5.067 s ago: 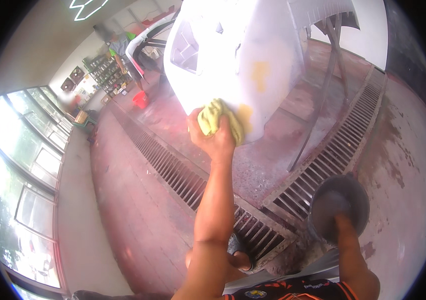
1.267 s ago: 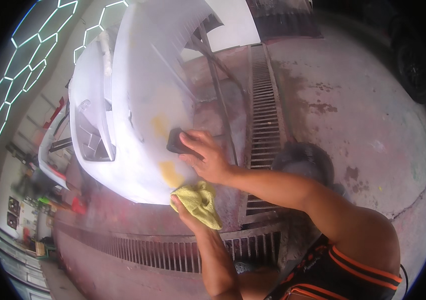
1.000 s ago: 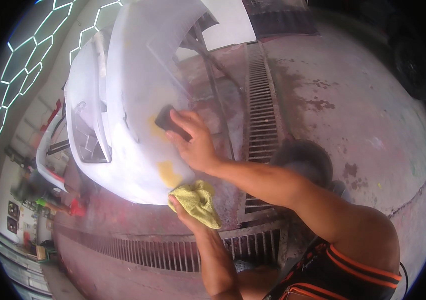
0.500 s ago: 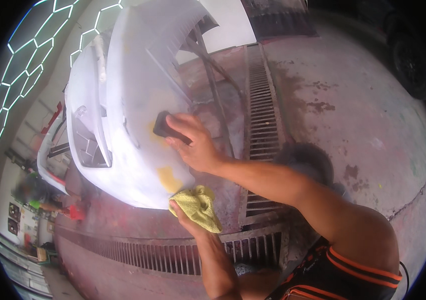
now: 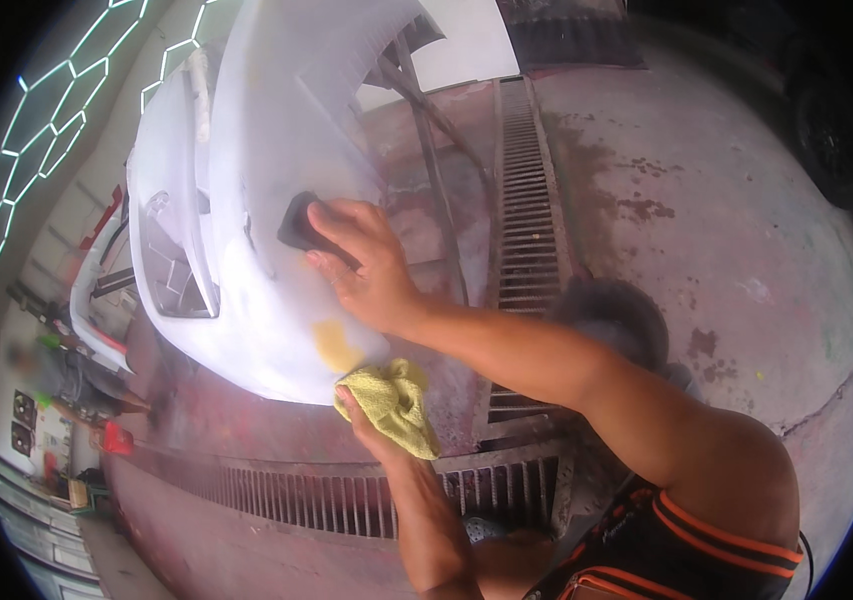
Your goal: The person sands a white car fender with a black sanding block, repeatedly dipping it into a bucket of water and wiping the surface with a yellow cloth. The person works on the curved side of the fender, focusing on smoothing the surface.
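Observation:
A large white car bumper (image 5: 246, 340) fills the middle, with a grey dulled area and a yellow filler patch (image 5: 334, 345) near its lower corner. My right hand (image 5: 371, 270) is closed round a dark sanding block (image 5: 299, 222), which lies against the bumper's grey side above the patch. Below it, my left hand (image 5: 366, 432) is wrapped round a crumpled yellow cloth (image 5: 386, 402) at the bumper's bottom edge. The cloth covers part of that edge and some of my left fingers.
Metal stand legs (image 5: 433, 190) rise behind the bumper. A slotted floor drain (image 5: 526, 250) runs along the right, another grate (image 5: 316, 500) below. A dark round object (image 5: 611, 315) sits beyond my right forearm. A car wheel (image 5: 826, 130) is far right; another person (image 5: 86, 380) stands far left.
My right hand has slid the sanding block left and slightly up across the bumper. My left hand keeps the cloth at the bottom edge. The distant person at the left shows more fully.

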The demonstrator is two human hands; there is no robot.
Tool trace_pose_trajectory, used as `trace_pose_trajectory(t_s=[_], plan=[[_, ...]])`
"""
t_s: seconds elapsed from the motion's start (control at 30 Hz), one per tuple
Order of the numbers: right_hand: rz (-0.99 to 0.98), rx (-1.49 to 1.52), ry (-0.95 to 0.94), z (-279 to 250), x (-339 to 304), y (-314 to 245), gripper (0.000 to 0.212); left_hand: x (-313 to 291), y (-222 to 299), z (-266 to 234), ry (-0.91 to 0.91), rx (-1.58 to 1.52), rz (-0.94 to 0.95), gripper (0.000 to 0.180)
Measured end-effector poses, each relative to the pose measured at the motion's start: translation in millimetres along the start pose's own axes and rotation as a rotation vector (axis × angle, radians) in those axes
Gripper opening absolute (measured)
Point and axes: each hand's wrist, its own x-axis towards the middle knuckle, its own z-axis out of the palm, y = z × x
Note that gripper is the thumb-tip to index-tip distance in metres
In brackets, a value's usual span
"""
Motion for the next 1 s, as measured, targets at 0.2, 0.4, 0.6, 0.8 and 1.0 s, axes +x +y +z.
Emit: trace_pose_trajectory(t_s=[0.2,0.4,0.6,0.8,1.0], plan=[[-0.090,-0.021,-0.030,-1.7,9.2,-0.8,0.062,-2.5,1.8,5.7,0.070,-0.012,0.035,0.057],[-0.020,-0.021,0.003,-2.3,-26.0,3.7,0.060,1.2,2.9,-3.9,0.045,0.002,-0.018,0.058],[0.003,-0.016,0.081,8.2,18.8,8.2,0.060,-2.8,3.2,-0.9,-0.024,0.035,0.003,0.058],[-0.065,-0.034,-0.011,-8.8,-23.5,12.5,0.064,4.7,0.5,-9.8,0.000,0.036,-0.002,0.057],[-0.067,-0.035,0.062,9.2,15.5,10.9,0.067,-0.4,1.6,-3.2,-0.006,0.040,-0.006,0.058]])
